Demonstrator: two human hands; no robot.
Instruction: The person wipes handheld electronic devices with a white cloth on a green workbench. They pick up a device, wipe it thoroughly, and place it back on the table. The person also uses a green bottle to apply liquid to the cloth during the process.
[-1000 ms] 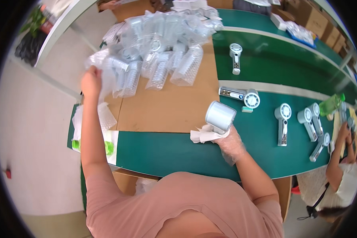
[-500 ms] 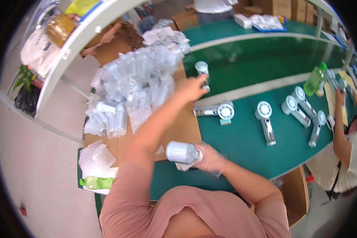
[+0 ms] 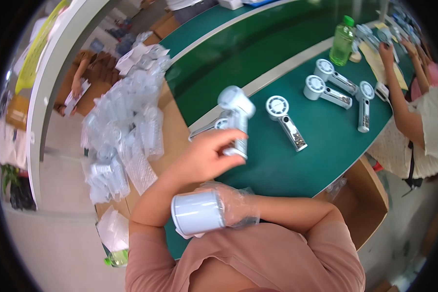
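My left hand (image 3: 204,153) is closed around the handle of a light-blue handheld fan (image 3: 236,104), which stands upright and is blurred by motion. Close to my chest, my right hand (image 3: 234,204) grips a shiny light-blue cylinder (image 3: 197,212). Clear plastic film (image 3: 248,214) covers that hand, and its fingers are partly hidden behind the cylinder. Beyond my left hand lies another handheld fan (image 3: 220,123), partly covered by the held one. To the right, a fan (image 3: 278,108) with a silvery handle rests on the green table (image 3: 258,180).
Several fans (image 3: 316,86) lie farther right, near a green bottle (image 3: 343,41). Bubble-wrap pouches (image 3: 126,117) are heaped on cardboard (image 3: 176,109) at the left. A co-worker's arm (image 3: 406,114) reaches in at the right. An open carton (image 3: 360,199) stands below the table edge.
My left hand has lifted the fan from the far side and brought it back toward me. The cylinder in my right hand is nearer my chest. The view has turned right.
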